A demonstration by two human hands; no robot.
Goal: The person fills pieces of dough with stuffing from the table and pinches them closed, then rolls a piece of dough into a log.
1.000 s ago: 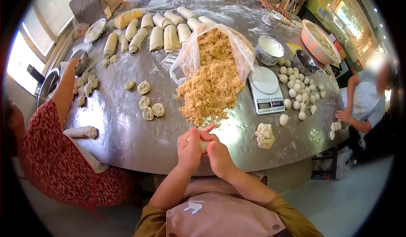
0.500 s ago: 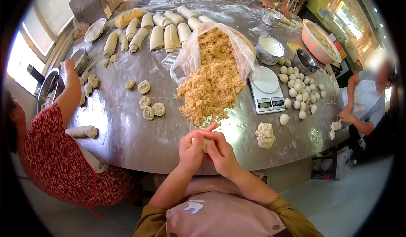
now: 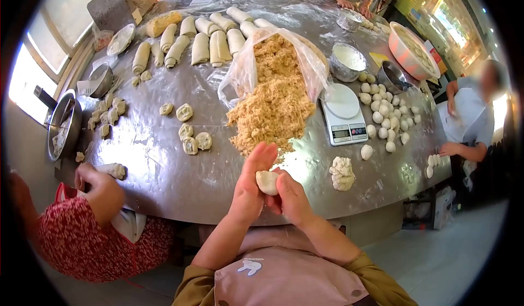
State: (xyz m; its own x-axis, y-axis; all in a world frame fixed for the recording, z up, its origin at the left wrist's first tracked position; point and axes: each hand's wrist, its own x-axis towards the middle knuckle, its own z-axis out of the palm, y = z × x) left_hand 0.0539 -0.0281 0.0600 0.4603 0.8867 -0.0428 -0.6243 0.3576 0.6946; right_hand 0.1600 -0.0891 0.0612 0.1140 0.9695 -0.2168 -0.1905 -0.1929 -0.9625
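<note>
A pale, smooth dough ball (image 3: 267, 182) sits between my two hands above the table's near edge. My right hand (image 3: 292, 195) is closed round its lower right side, thumb against the dough. With fingers stretched out and pointing away from me, my left hand (image 3: 248, 183) lies flat along the ball's left side and touches it. Just beyond my fingertips is a heap of crumbly tan filling (image 3: 273, 115), spilling from a clear plastic bag (image 3: 238, 82). A rough dough lump (image 3: 342, 174) rests on the table to the right, below a white kitchen scale (image 3: 344, 109).
Many round dough balls (image 3: 390, 117) lie right of the scale. Flattened dough pieces (image 3: 188, 137) and dough rolls (image 3: 210, 46) are on the left and far side. A metal bowl (image 3: 349, 63) holds white powder. Co-workers stand left, right and across the steel table (image 3: 174, 191).
My left fingers have straightened and the dough ball, mostly covered before, now shows. The left co-worker's arm has drawn back from the bowls to a dough roll. The right co-worker's arms have moved apart.
</note>
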